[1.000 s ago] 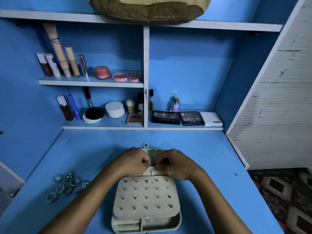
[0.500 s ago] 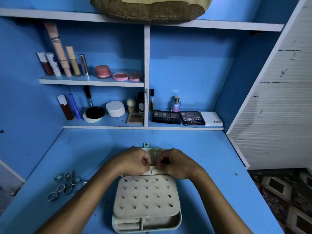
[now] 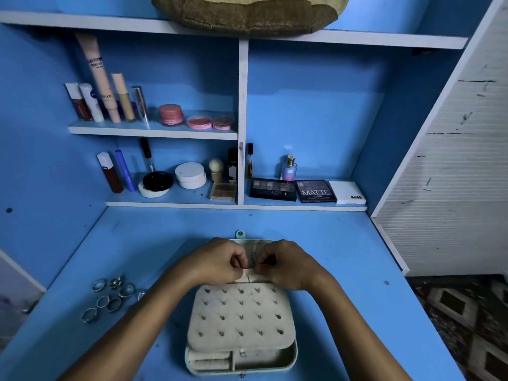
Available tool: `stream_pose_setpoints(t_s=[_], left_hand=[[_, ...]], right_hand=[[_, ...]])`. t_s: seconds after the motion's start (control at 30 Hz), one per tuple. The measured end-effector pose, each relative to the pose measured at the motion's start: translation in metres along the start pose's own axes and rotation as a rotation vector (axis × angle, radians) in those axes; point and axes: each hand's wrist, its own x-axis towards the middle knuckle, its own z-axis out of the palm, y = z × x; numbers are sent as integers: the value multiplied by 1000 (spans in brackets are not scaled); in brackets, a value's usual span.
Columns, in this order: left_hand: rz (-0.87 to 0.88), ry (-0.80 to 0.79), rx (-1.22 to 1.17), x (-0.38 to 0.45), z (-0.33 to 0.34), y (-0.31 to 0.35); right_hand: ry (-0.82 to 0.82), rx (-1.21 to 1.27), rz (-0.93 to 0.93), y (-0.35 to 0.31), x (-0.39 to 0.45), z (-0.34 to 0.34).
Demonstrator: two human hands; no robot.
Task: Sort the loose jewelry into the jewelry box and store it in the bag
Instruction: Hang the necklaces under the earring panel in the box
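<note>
Jewelry box (image 3: 242,350), pale mint case with beige lining, lies open on the blue table (image 3: 343,257) at lower centre of frame; its beige studded earring panel (image 3: 240,317) covers most of the tray. Both hands meet at the box's far edge. Left hand (image 3: 217,261) and right hand (image 3: 286,264): fingers curled, each grip pinching a small metal piece between them, too small to identify. Loose silver rings (image 3: 110,299) lie at lower left.
</note>
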Motion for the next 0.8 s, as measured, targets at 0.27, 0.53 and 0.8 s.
stream_pose_setpoints(t_s=[0.27,0.53,0.8], left_hand=[[69,236,-296,-19,3,-24],[110,634,-400,-63,23,-57],[115,725,-460,-90,58,-72]], right_hand=[[182,164,-60,13,-6,9],[518,497,-100,39,-51,30],[623,441,-225,52,-68,47]])
